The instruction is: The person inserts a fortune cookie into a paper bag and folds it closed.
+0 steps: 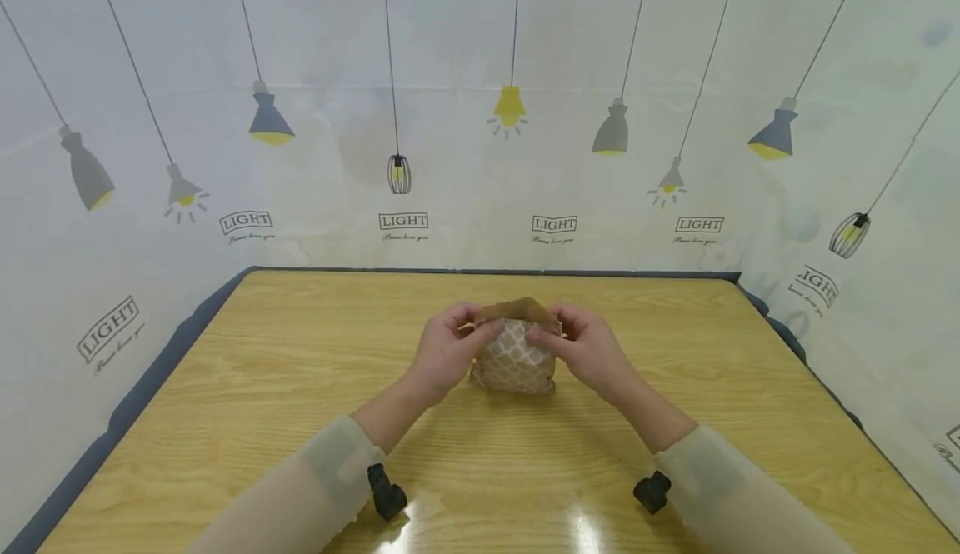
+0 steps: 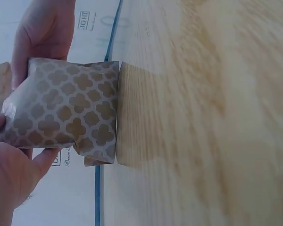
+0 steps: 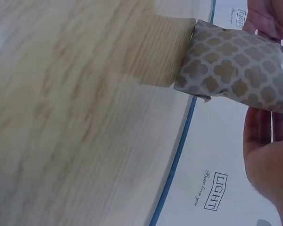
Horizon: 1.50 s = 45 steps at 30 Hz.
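Observation:
A brown paper bag with a white lattice pattern stands on the table, its plain brown top edge rising above the fingers. My left hand pinches the bag's upper left side, thumb in front and fingers behind. At the upper right side, my right hand pinches it the same way. In the left wrist view the bag looks puffed out, its bottom against the tabletop. The right wrist view shows the bag between both hands; what is inside is hidden.
The wooden table has a dark blue edge strip along the back and sides. A pale wall covering printed with lamps rises right behind it. Small black devices sit at both wrists.

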### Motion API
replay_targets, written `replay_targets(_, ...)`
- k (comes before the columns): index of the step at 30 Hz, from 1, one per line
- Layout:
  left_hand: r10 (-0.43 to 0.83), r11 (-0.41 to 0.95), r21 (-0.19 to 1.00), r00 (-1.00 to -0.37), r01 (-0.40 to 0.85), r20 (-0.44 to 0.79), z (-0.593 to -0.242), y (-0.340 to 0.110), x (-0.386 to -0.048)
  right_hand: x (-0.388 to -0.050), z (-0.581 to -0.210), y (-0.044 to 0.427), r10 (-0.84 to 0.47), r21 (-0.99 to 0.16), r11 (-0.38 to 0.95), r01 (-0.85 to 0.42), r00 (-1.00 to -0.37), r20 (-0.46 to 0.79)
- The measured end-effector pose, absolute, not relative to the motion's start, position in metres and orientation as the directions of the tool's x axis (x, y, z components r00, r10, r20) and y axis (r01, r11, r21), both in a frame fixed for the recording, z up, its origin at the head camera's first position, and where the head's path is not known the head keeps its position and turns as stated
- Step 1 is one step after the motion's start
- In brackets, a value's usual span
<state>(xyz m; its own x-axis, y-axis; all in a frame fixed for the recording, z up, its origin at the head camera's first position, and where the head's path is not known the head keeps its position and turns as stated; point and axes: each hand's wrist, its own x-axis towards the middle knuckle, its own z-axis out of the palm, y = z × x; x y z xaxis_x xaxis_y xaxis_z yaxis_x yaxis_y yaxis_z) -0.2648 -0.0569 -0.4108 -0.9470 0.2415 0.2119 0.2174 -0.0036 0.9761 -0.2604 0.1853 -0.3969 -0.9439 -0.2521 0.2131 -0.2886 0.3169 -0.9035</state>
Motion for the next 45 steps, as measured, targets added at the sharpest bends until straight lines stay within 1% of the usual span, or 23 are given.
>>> replay_targets(6, 0.237, 0.002, 0.975, -0.947, 0.223, 0.216, -0.411, -0.059, -0.265, -0.262, -0.398, 0.19, -0.197, -0.871, 0.402, -0.283, -0.955, 0.22)
replay_targets(12, 0.237, 0.011, 0.976, -0.949, 0.216, 0.207, -0.412, -0.06, -0.264, -0.261, -0.398, 0.19, -0.203, -0.848, 0.447, -0.285, -0.956, 0.214)
replay_targets(19, 0.255, 0.005, 0.976, -0.944, 0.216, 0.207, -0.41, -0.06, -0.263, -0.259, -0.397, 0.19, -0.211, -0.864, 0.405, -0.3, -0.95, 0.231)
replay_targets(26, 0.276, -0.002, 0.974, -0.935, 0.228, 0.22, -0.409, -0.06, -0.261, -0.254, -0.393, 0.192, -0.254, -0.877, 0.37, -0.307, -0.941, 0.222)
replay_targets(29, 0.269, 0.008, 0.973, -0.937, 0.231, 0.22, -0.41, -0.061, -0.262, -0.253, -0.392, 0.196, -0.234, -0.887, 0.358, -0.29, -0.948, 0.215)
replay_targets(33, 0.281, -0.002, 0.976, -0.937, 0.216, 0.208, -0.411, -0.063, -0.262, -0.254, -0.393, 0.201, -0.192, -0.887, 0.371, -0.275, -0.957, 0.216)
replay_targets(37, 0.293, -0.032, 0.981, -0.937, 0.189, 0.19, -0.412, -0.066, -0.263, -0.254, -0.393, 0.204, -0.193, -0.865, 0.396, -0.306, -0.949, 0.248)
replay_targets(39, 0.298, -0.051, 0.983, -0.937, 0.174, 0.182, -0.412, -0.068, -0.264, -0.254, -0.394, 0.204, -0.207, -0.871, 0.374, -0.318, -0.944, 0.255)
replay_targets(42, 0.296, -0.068, 0.986, -0.941, 0.152, 0.166, -0.412, -0.069, -0.265, -0.254, -0.394, 0.205, -0.228, -0.896, 0.327, -0.3, -0.945, 0.233)
replay_targets(45, 0.28, -0.063, 0.988, -0.948, 0.143, 0.154, -0.411, -0.068, -0.263, -0.254, -0.396, 0.205, -0.226, -0.904, 0.324, -0.28, -0.951, 0.214)
